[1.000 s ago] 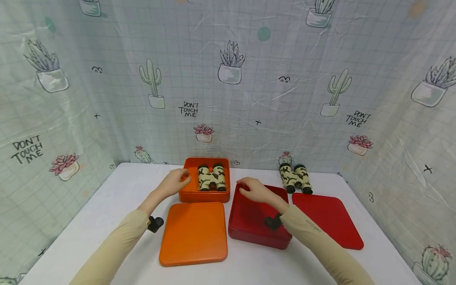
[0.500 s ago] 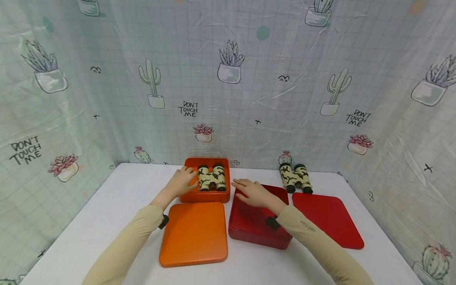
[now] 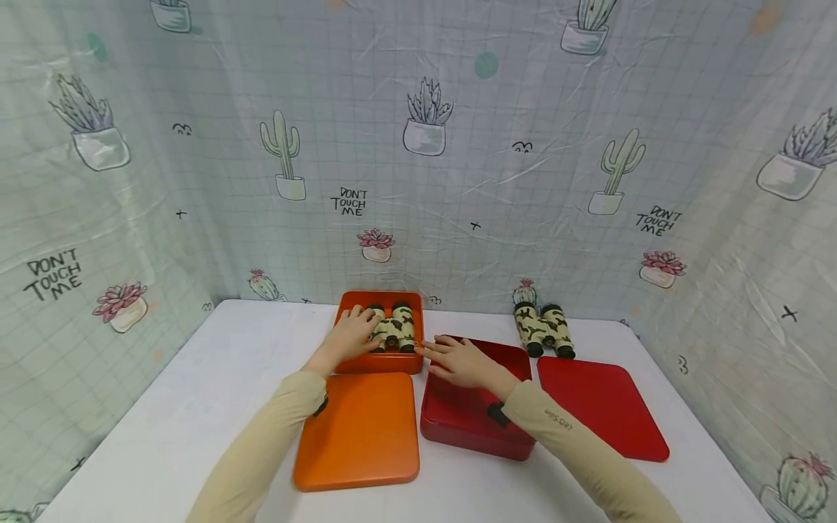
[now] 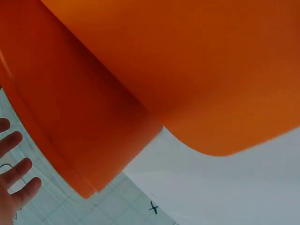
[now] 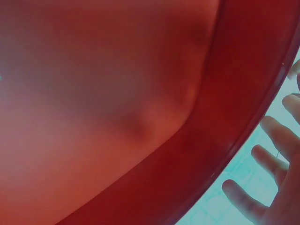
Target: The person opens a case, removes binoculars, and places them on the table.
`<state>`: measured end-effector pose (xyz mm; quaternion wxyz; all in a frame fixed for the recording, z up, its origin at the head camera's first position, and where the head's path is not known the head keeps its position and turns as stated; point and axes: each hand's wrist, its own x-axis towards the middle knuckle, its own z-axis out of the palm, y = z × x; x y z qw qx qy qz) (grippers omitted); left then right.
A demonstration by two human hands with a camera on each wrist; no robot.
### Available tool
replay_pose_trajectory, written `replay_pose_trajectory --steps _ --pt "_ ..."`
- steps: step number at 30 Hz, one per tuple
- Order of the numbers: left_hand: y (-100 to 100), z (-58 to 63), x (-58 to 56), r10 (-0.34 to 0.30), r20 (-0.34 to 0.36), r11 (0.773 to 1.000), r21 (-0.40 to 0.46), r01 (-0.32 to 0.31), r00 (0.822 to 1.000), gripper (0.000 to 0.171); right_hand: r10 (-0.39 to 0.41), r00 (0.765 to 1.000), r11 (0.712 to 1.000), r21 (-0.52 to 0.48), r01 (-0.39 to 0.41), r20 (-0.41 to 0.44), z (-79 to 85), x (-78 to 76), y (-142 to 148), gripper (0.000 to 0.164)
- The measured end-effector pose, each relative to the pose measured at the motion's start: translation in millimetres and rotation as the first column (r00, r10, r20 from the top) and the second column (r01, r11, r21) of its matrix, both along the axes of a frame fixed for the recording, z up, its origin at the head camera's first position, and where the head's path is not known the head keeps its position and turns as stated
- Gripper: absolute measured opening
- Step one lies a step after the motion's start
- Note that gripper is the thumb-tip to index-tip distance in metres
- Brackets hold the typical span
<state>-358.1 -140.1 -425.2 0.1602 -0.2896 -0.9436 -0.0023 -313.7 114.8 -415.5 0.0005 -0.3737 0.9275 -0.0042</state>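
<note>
Camouflage-patterned binoculars lie inside the orange box at the back of the table. My left hand reaches over the left side of that box, fingers spread, overlapping the left barrel in the head view. Its fingertips show apart in the left wrist view, holding nothing. Over the left part of the red box is my right hand, its fingers extended leftward, tips close to the orange box's right wall. The right wrist view shows these fingers spread, with nothing between them.
An orange lid lies flat in front of the orange box. To the right of the red box rests a red lid, with a second pair of camouflage binoculars behind it. A cactus-print curtain hangs behind the white table.
My left hand has moved right, from the box's left edge to over the binoculars. My right hand has shifted left toward the orange box, its fingers straightening. The boxes and lids stay put.
</note>
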Motion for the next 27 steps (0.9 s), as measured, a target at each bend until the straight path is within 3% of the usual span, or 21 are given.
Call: replay_pose_trajectory --steps 12,18,27 --pt "18.6 -14.4 -15.8 0.064 0.019 0.997 -0.042 -0.064 0.998 0.046 0.004 0.999 0.998 0.060 -0.001 -0.049 -1.8 2.6 -4.6 0.044" --pt "22.7 -15.8 -18.2 0.102 0.020 0.990 -0.097 -0.099 0.995 0.050 0.011 0.998 0.998 0.055 -0.007 -0.064 -3.3 1.4 -5.0 0.044" --pt "29.6 -12.3 -22.0 0.147 0.114 0.979 -0.158 -0.128 0.983 0.063 -0.001 0.999 0.998 0.068 0.004 -0.046 -6.9 -1.4 -3.7 0.045"
